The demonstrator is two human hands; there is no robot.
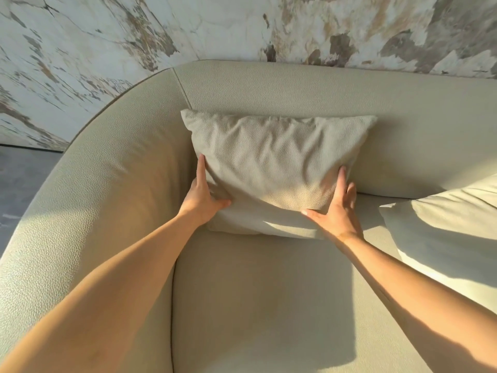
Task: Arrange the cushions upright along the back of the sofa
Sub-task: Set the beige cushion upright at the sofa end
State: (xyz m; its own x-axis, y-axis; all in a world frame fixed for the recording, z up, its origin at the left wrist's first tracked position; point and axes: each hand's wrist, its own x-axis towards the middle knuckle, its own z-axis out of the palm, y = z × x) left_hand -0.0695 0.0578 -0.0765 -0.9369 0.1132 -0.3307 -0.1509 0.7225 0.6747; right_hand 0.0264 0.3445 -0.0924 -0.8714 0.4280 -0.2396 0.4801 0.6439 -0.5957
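Observation:
A beige textured cushion [271, 168] stands upright on the seat, leaning against the sofa back [295, 87] near the left corner. My left hand [201, 195] grips its lower left edge, thumb on the front and fingers along the side. My right hand [336, 208] presses its lower right edge, fingers spread up the side and thumb on the front. A second, paler cushion [443, 232] lies flat on the seat at the right, partly cut off by the frame edge.
The cream sofa has a curved left armrest [88, 200] and a wide seat [255, 305] in front of the cushion. A marble-patterned wall [134, 36] rises behind the sofa. Grey floor [18, 179] shows at the left.

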